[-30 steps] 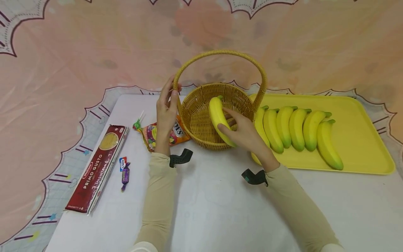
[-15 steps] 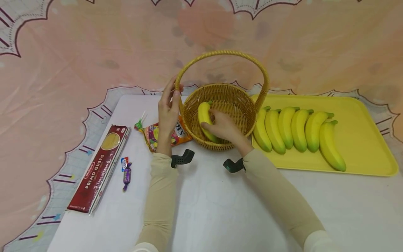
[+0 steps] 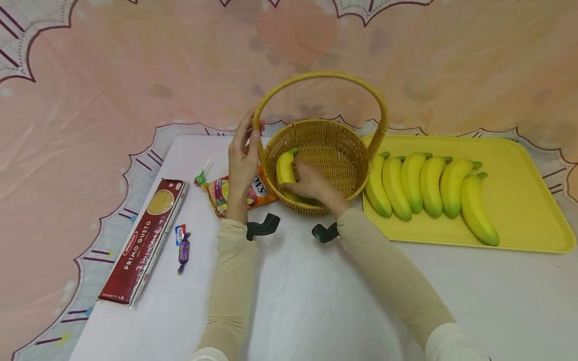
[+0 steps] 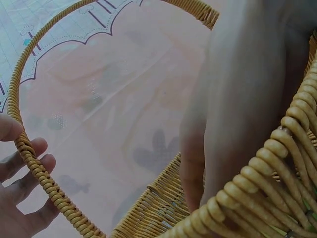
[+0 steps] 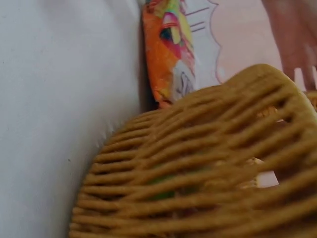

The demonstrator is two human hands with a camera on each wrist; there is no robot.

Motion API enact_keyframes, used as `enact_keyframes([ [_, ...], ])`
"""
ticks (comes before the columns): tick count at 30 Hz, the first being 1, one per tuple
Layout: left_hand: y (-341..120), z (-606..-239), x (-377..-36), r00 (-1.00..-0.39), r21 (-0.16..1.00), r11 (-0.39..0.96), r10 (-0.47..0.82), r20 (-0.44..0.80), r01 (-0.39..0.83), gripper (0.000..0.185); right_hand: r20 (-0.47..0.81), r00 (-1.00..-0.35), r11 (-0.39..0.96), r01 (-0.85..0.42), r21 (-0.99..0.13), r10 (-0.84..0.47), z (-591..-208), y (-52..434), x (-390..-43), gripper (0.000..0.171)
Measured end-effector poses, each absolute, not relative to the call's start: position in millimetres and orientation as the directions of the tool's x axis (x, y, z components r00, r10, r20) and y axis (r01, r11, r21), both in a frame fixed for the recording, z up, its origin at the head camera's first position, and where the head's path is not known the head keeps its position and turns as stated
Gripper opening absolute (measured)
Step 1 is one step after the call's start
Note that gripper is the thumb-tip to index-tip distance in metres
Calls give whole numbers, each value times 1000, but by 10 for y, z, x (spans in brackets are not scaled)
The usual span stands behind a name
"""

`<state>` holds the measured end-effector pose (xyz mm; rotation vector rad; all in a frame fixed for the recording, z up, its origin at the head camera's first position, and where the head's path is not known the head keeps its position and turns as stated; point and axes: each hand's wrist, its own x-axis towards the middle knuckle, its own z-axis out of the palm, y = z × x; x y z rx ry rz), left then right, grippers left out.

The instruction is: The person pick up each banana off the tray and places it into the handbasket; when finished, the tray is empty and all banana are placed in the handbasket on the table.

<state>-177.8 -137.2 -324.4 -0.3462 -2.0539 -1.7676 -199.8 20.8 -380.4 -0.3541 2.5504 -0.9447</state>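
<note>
Altogether six bananas (image 3: 430, 185), one basket (image 3: 356, 145).

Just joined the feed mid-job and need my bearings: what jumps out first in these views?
The wicker basket at table centre draws the eye: the right hand holds a banana inside it against the left wall, while the left hand grips the handle's left foot. To its right, six more bananas lie in a row on a yellow tray.
</note>
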Motion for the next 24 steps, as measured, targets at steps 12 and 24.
enact_keyframes([
  [12, -1322, -3268, -1794, -890, 886, 162, -72, 450, 434, 42, -17, -923, 568, -222, -792, -385, -3673, 793, -1735, 45],
  [24, -1357, -3274, -1780, -884, 880, 171, -78, 461, 444, 42, 123, -934, 583, -308, -751, -336, -3602, 1728, -1361, 32],
])
